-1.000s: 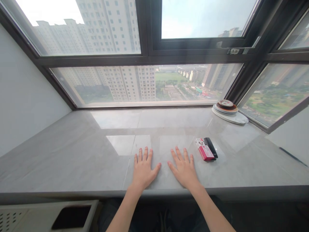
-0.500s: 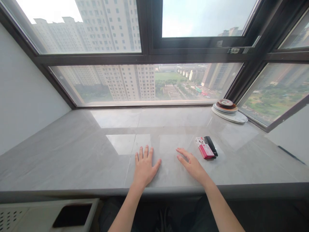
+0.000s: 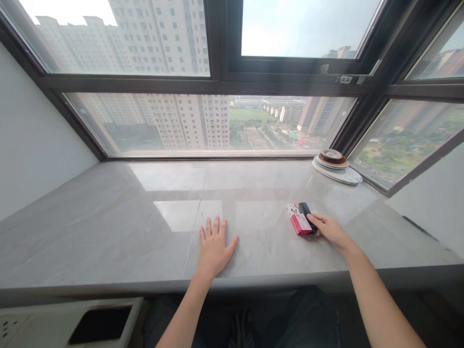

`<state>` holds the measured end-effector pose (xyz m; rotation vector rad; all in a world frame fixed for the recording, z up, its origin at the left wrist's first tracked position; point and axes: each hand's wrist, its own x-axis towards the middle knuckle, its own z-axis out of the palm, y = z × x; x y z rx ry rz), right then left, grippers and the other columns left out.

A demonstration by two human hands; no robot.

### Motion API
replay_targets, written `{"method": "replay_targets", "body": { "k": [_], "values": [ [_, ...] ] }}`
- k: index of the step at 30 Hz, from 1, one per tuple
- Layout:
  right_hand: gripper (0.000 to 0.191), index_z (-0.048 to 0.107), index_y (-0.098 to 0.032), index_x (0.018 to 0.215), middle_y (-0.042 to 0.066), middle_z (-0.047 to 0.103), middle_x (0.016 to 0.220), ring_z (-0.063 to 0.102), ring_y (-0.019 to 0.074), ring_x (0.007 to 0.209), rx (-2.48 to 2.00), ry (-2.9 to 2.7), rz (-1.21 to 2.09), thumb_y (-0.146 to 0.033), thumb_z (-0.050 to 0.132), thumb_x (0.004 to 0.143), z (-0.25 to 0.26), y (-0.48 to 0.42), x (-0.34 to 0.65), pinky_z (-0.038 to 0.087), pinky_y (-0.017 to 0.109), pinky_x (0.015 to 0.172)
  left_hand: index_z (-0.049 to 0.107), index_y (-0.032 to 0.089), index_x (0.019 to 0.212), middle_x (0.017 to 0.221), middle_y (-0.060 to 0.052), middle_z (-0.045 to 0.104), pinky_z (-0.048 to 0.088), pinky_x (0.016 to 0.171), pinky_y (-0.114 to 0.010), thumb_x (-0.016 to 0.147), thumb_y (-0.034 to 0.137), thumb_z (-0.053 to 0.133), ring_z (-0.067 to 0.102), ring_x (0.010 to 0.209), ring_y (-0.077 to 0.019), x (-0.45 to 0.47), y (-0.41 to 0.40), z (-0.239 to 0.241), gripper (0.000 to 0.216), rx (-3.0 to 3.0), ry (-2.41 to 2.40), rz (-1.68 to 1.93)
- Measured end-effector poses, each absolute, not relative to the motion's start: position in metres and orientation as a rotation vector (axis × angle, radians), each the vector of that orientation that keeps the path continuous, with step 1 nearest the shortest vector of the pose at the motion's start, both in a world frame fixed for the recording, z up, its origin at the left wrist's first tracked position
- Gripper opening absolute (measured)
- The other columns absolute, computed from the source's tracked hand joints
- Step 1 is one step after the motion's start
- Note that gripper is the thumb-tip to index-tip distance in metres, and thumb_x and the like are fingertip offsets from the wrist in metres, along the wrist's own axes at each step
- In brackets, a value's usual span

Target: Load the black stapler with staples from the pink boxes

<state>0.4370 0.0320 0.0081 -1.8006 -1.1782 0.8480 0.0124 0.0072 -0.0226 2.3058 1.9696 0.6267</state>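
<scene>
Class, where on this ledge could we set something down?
Bare grey ledge lies between the white left wall and left hand, and from that hand to the pink-and-white box. Crowded: box, oblong black object and right hand; the far stack of multicoloured round plates.

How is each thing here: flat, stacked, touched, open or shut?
Left hand, open, palm down on the counter
Right hand, thumb on the black object; firm grip unclear
Red-and-white box, lying down; open or shut unclear
Black object, beside the box, touched
Plates, stacked
Upper right window, open or shut unclear
</scene>
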Motion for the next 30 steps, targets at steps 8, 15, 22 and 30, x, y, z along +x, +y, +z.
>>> {"method": "replay_targets", "body": {
  "k": [8, 15, 22, 30],
  "values": [
    [0.047, 0.081, -0.020, 0.110, 0.009, 0.076, 0.103, 0.066, 0.0178, 0.067, -1.609, -1.376, 0.875, -0.057, 0.066, 0.087, -0.005, 0.038, 0.307, 0.053, 0.028, 0.058, 0.047, 0.029, 0.152, 0.167, -0.007, 0.034, 0.012, 0.125, -0.062, 0.104, 0.054, 0.036, 0.014, 0.159, -0.0356, 0.014, 0.007, -0.023, 0.055, 2.256, 1.926, 0.725],
    [0.041, 0.079, -0.024, 0.112, 0.008, 0.071, 0.104, 0.066, 0.0195, 0.082, -1.559, -1.481, 0.645, -0.054, 0.057, 0.095, -0.017, 0.042, 0.193, 0.050, 0.031, 0.080, 0.045, 0.026, 0.151, 0.157, -0.009, 0.049, 0.017, 0.126, -0.057, 0.107, 0.052, 0.032, 0.028, 0.156, -0.0273, 0.005, 0.006, -0.018, 0.052, 2.035, 1.793, 0.984],
    [0.047, 0.075, -0.018, 0.114, 0.013, 0.071, 0.106, 0.066, 0.0224, 0.082, -1.581, -1.390, 0.494, -0.055, 0.051, 0.098, -0.023, 0.028, 0.201, 0.051, 0.035, 0.084, 0.049, 0.025, 0.142, 0.136, -0.012, 0.061, 0.040, 0.112, -0.051, 0.101, 0.052, 0.049, 0.058, 0.127, -0.0285, 0.023, 0.000, -0.003, 0.049, 1.896, 1.782, 1.238],
    [0.055, 0.073, -0.018, 0.114, 0.012, 0.073, 0.102, 0.067, 0.0222, 0.074, -1.578, -1.313, 0.490, -0.064, 0.050, 0.097, -0.025, 0.003, 0.230, 0.054, 0.035, 0.075, 0.033, 0.017, 0.151, 0.136, -0.019, 0.054, 0.041, 0.103, -0.052, 0.090, 0.040, 0.062, 0.051, 0.130, -0.0368, 0.070, 0.008, 0.003, 0.072, 1.866, 2.137, 0.992]
  ]
}}
